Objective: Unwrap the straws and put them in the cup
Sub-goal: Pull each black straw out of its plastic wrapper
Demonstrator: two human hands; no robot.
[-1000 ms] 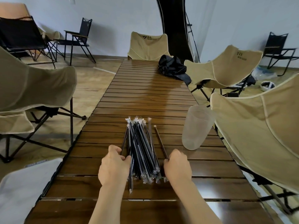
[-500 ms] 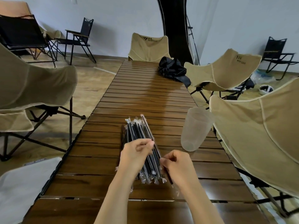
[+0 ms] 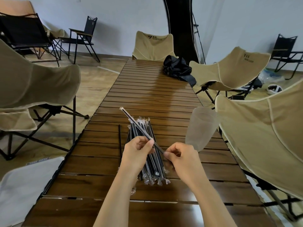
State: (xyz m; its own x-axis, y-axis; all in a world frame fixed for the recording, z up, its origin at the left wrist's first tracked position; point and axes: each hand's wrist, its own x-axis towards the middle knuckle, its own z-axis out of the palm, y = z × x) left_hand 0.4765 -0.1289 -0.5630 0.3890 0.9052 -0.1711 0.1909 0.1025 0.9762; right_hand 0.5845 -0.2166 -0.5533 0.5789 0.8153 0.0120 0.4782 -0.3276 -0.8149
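Observation:
A pile of black straws in clear wrappers [image 3: 148,163] lies on the slatted wooden table [image 3: 155,89]. One wrapped straw [image 3: 136,122] is lifted above the pile, slanting up to the left. My left hand [image 3: 137,154] grips it near its middle. My right hand [image 3: 178,157] pinches its lower end. A single black straw [image 3: 119,141] lies on the table left of the pile. A frosted translucent cup [image 3: 200,128] stands at the table's right edge, just beyond my right hand.
A black bag [image 3: 177,69] sits far back on the table's right side. Beige folding chairs [image 3: 262,136] crowd the right edge and one [image 3: 32,86] stands at the left. A white panel [image 3: 24,185] lies low at the left.
Both hands came off the pile's sides and took up one wrapped straw. It now points up and to the left above the pile. A single black straw now shows left of the pile.

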